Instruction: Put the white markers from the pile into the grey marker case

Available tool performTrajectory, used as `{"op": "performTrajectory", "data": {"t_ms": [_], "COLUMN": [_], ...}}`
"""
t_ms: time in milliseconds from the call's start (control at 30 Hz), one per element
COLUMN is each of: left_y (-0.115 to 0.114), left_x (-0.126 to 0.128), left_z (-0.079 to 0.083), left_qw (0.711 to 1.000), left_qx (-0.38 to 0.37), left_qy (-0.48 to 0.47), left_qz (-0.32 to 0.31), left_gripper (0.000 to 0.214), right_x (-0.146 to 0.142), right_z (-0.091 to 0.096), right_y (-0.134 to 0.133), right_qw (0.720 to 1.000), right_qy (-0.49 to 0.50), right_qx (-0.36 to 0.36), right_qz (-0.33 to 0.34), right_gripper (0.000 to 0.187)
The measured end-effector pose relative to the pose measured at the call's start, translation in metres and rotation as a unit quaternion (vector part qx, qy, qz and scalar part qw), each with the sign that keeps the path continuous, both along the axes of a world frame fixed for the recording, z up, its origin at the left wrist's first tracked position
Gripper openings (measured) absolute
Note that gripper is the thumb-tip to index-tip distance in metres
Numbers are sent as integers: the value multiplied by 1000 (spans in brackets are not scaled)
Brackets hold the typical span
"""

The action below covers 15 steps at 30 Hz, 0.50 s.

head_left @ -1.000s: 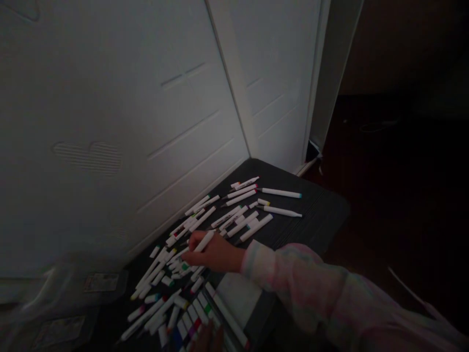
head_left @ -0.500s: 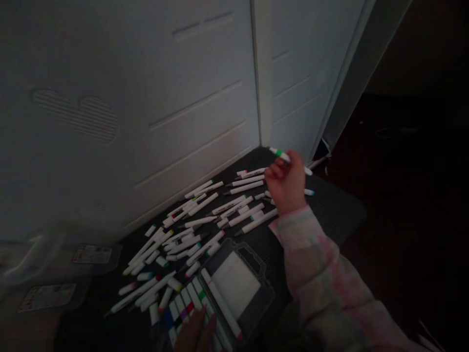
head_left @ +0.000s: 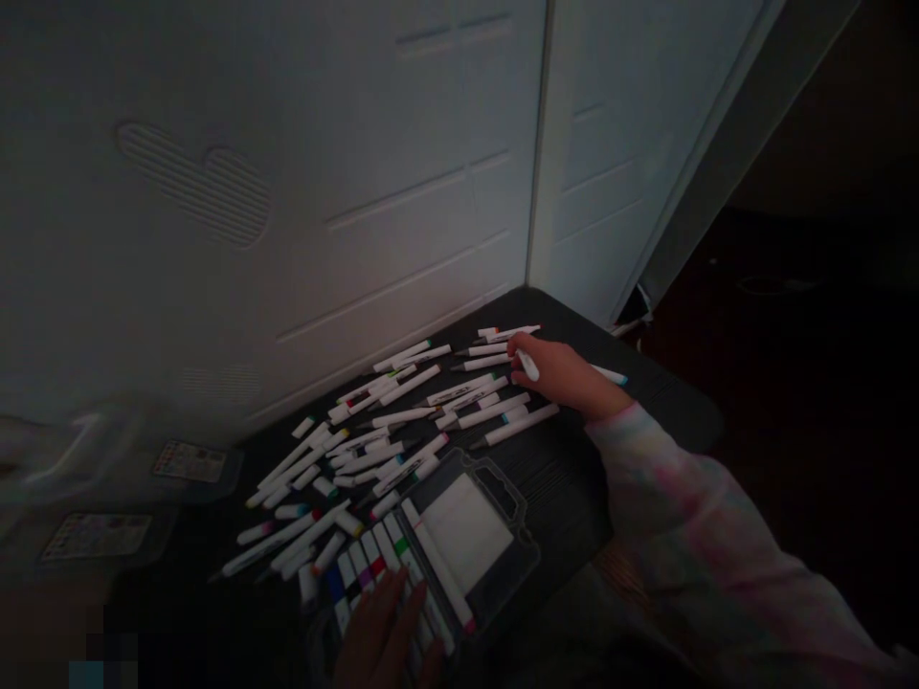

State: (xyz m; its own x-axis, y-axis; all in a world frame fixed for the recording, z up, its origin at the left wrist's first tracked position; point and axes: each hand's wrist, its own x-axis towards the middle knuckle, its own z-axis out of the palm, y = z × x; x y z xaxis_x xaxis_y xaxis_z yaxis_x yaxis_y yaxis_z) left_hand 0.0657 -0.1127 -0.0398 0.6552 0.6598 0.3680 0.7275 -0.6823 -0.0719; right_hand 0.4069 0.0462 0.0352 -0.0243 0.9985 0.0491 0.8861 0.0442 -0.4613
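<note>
Marker (head_left: 529, 366) in right hand (head_left: 556, 368) is partly hidden, left hand (head_left: 384, 632) cut off.

No text can be read: the dark print (head_left: 455, 392) on some white markers (head_left: 521, 427) and two printed labels (head_left: 190, 460) at left (quite dim there) are too small and blurred.
</note>
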Motion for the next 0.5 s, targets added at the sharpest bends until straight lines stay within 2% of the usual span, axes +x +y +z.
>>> {"op": "performTrajectory", "data": {"t_ms": [67, 267, 500], "left_y": [-1, -3, -7], "left_x": [3, 8, 14], "left_z": [3, 6, 8], "left_qw": [1000, 1000, 999], "left_qx": [4, 19, 15], "left_qy": [6, 20, 7], "left_qz": [6, 11, 37], "left_gripper": [43, 40, 39], "right_x": [-2, -11, -18], "right_z": [-3, -9, -3], "right_y": [1, 8, 11], "right_qw": [999, 995, 997], "right_qy": [-43, -94, -75], "right_qx": [-18, -33, 9], "right_qz": [11, 19, 0], "right_gripper": [27, 31, 30]}}
